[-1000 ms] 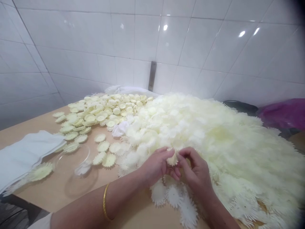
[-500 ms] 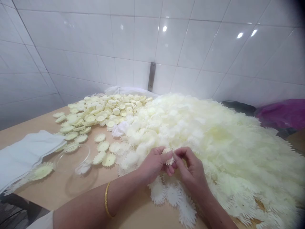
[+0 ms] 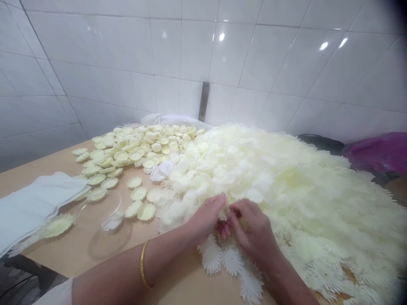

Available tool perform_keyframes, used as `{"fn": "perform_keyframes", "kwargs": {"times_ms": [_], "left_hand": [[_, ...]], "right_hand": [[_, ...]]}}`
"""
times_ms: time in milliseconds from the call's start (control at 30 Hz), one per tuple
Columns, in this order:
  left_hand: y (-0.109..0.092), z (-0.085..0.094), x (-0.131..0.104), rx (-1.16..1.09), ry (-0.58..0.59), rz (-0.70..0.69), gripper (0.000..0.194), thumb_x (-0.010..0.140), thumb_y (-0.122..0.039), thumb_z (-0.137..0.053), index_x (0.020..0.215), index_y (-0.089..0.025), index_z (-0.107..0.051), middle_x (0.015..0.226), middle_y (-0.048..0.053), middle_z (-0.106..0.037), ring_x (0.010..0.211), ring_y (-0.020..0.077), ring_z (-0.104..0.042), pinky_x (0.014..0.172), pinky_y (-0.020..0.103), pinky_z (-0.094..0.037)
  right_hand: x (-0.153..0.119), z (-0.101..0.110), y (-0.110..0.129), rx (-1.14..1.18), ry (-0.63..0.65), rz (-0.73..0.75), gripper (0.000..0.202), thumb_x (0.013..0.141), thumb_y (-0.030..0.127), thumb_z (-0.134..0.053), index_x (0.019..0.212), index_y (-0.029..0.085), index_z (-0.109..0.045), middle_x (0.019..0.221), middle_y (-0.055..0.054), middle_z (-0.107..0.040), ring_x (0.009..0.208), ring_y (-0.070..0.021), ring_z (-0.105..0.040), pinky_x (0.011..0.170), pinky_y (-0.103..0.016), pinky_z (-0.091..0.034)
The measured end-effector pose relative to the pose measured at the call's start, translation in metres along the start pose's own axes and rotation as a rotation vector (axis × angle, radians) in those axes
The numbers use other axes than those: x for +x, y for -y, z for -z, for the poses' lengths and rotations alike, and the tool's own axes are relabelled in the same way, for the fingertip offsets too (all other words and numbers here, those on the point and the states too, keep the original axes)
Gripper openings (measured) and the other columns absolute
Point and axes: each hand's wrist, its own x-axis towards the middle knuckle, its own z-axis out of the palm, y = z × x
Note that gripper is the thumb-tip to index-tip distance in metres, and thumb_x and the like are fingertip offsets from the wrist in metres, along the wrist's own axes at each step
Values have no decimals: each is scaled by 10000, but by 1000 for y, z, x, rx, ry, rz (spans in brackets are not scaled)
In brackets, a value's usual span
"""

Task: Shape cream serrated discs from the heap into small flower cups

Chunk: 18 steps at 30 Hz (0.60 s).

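Observation:
My left hand (image 3: 208,217), with a gold bangle at its wrist, is closed on a small cream petal piece with a scalloped edge (image 3: 223,213). Most of that piece is hidden by the fingers. At its right edge, my right hand (image 3: 252,224) is closed in a pinch; whatever finer thing lies between those fingertips is too small to make out. Just below the hands, several loose white fringed petal discs (image 3: 232,259) lie on the table. A large heap of pale cream petal discs (image 3: 254,161) rises right behind and to the right of both hands.
Stacked cream flower discs (image 3: 127,148) spread over the brown table (image 3: 171,271) at the back left. A clear round ring or dish (image 3: 119,203) and white sheets (image 3: 38,199) lie left. Tiled wall (image 3: 127,42) stands behind; a purple bag (image 3: 378,150) sits far right.
My left thumb has lifted and straightened, and my right hand has turned slightly, its fingers curling lower at the petal piece. The view has shifted a little.

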Motion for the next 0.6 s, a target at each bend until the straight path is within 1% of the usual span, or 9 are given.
{"fn": "perform_keyframes", "kwargs": {"times_ms": [67, 167, 333, 367, 400, 433, 500, 533, 600], "left_hand": [[0, 0, 1, 0, 12, -13, 493, 769, -612, -341, 745, -138, -474, 429, 3, -499, 374, 112, -474, 398, 231, -396], [-1, 0, 1, 5, 46, -28, 528, 767, -621, -329, 690, -123, -489, 460, 23, -517, 394, 110, -488, 414, 231, -404], [-6, -2, -2, -37, 122, -31, 459, 772, -548, -413, 675, -109, -504, 487, 27, -522, 408, 104, -498, 423, 228, -414], [-7, -2, -3, -57, 118, -20, 410, 770, -509, -453, 731, -104, -511, 498, 25, -530, 413, 107, -507, 427, 231, -418], [-8, -2, -4, -80, 106, 0, 365, 763, -457, -499, 832, -99, -510, 513, 21, -540, 420, 113, -518, 432, 235, -424], [-9, -2, -5, -105, 92, 21, 375, 752, -393, -545, 971, -97, -478, 532, 17, -554, 432, 120, -532, 441, 240, -430], [-11, -1, -6, -156, 73, 60, 632, 716, -248, -607, 1229, -99, -268, 578, 18, -585, 459, 136, -559, 462, 252, -445], [-11, 0, -6, -182, 69, 72, 753, 700, -184, -613, 1286, -95, -148, 594, 23, -597, 471, 145, -570, 468, 258, -450], [-12, 1, -6, -231, 70, 76, 836, 682, -95, -582, 1309, -68, -30, 612, 43, -610, 487, 160, -585, 474, 267, -458]], "right_hand": [[0, -1, -2, -87, 0, 70, 97, 805, 102, -418, 782, 158, -494, 714, -45, -502, 663, -164, -441, 606, -288, -350], [1, -2, -2, -170, 11, 118, 128, 783, 81, -411, 752, 160, -507, 691, -38, -486, 647, -159, -421, 610, -290, -341], [2, -2, 1, -233, -26, 95, 178, 752, 64, -381, 647, 165, -481, 610, -27, -470, 591, -153, -401, 596, -303, -337], [2, -2, 1, -202, -38, 55, 182, 764, 78, -377, 641, 168, -477, 603, -25, -476, 587, -153, -412, 588, -300, -341], [2, -1, 2, -148, -53, -8, 179, 777, 101, -381, 644, 171, -478, 602, -23, -489, 583, -152, -431, 575, -293, -348], [2, 0, 2, -66, -64, -95, 171, 792, 130, -389, 655, 174, -481, 604, -21, -504, 577, -148, -453, 558, -281, -359], [3, 3, 2, 163, -66, -299, 159, 815, 197, -417, 674, 179, -488, 589, -8, -524, 546, -137, -493, 516, -251, -383], [4, 5, 2, 290, -57, -389, 162, 818, 230, -433, 674, 180, -489, 568, 1, -525, 525, -132, -507, 498, -240, -395], [7, 8, 2, 513, -34, -506, 184, 813, 280, -463, 659, 181, -485, 519, 18, -512, 488, -129, -519, 476, -232, -415]]}}
